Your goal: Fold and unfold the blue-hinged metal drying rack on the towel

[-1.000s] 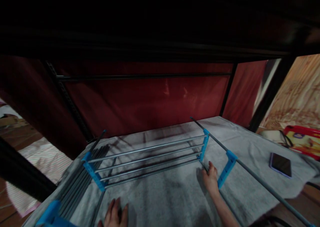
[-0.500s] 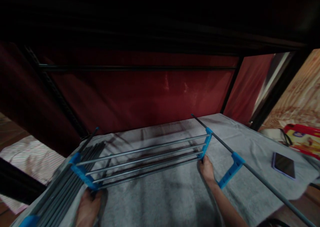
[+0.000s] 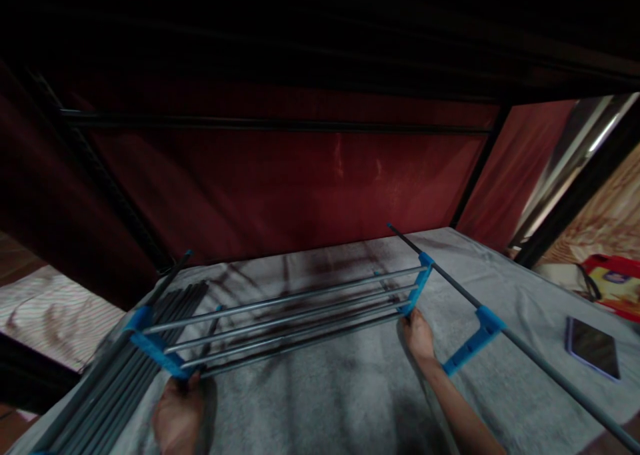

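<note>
A partly assembled rack lies before me, with several grey rods [image 3: 295, 299] running crosswise between two blue plastic brackets. My left hand [image 3: 179, 411] is closed at the near end of the left blue bracket [image 3: 159, 351]. My right hand [image 3: 419, 335] closes its fingers around the lower end of the right blue bracket [image 3: 419, 287]. A long grey pole [image 3: 457, 287] passes through the top of the right bracket. Farther down that pole, another blue bracket [image 3: 475, 341] sticks out beside my right forearm, no rods in it.
Several loose grey tubes [image 3: 120, 388] lie side by side at the left. A phone [image 3: 593, 348] rests on the grey cloth [image 3: 320, 408] at the right, near a red and yellow package [image 3: 617, 285]. Dark metal posts [image 3: 575, 181] and a low dark overhang frame the space.
The view has shifted slightly, so the phone and right pole appear farther right. Both hands stay at the bracket ends, and the rack keeps nearly the same pose.
</note>
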`<state>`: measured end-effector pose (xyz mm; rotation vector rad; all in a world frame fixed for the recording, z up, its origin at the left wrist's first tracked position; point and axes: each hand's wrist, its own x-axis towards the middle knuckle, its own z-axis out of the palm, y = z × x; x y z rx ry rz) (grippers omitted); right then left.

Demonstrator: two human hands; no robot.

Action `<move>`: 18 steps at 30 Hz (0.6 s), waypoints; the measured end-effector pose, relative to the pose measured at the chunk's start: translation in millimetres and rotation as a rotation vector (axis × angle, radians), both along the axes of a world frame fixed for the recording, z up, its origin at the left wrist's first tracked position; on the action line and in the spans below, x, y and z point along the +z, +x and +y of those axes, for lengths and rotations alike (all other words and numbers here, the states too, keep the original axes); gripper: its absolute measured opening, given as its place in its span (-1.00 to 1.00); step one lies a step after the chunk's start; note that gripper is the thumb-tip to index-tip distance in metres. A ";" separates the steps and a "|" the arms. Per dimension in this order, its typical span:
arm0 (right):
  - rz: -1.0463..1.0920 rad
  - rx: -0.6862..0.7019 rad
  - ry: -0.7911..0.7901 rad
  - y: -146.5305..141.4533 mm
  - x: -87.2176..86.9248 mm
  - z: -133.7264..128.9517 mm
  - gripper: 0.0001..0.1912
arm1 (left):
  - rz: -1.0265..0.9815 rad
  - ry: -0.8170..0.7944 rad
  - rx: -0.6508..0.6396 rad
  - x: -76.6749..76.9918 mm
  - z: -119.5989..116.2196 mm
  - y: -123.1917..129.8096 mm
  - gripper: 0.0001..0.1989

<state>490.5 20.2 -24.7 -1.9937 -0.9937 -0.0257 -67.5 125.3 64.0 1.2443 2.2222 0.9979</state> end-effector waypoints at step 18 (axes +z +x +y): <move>0.063 -0.056 0.061 -20.1 1.9 -1.5 -0.70 | 0.023 0.078 -0.005 -12.2 -15.5 4.1 -0.78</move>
